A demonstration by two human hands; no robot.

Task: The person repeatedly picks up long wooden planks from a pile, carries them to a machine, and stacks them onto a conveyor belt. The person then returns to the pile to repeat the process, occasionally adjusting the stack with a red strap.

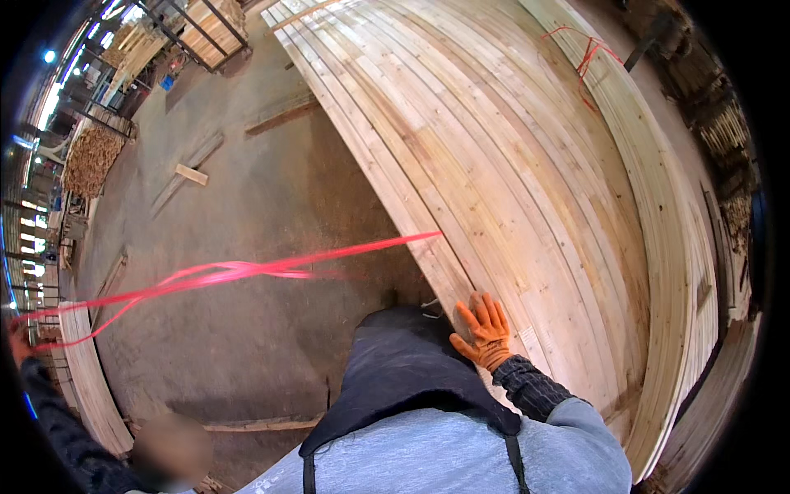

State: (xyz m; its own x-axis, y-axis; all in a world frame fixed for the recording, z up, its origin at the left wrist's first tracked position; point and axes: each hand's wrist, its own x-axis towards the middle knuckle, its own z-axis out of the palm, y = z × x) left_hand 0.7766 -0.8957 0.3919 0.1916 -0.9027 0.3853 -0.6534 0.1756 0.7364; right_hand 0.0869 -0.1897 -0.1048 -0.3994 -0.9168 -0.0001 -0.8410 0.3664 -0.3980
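Observation:
My right hand [485, 336], in an orange work glove, lies with fingers spread on the near left edge of a wide stack of pale wooden boards [494, 198]. Far out at the left rim, my left hand [20, 344] is closed on a red strap [206, 278], its arm stretched out in a dark sleeve. The strap runs taut across the gap to the stack's edge, ahead of my right hand, with a loose loop hanging beside it. My left fingers are small and partly cut off by the picture's rim.
More long boards [658, 222] lie along the stack's right side, with another red strap [586, 59] over them. Offcuts [192, 174] and planks [281, 118] lie on the concrete floor [247, 346]. Bundled wood [95, 160] stands far left. A blurred round patch [173, 451] shows at lower left.

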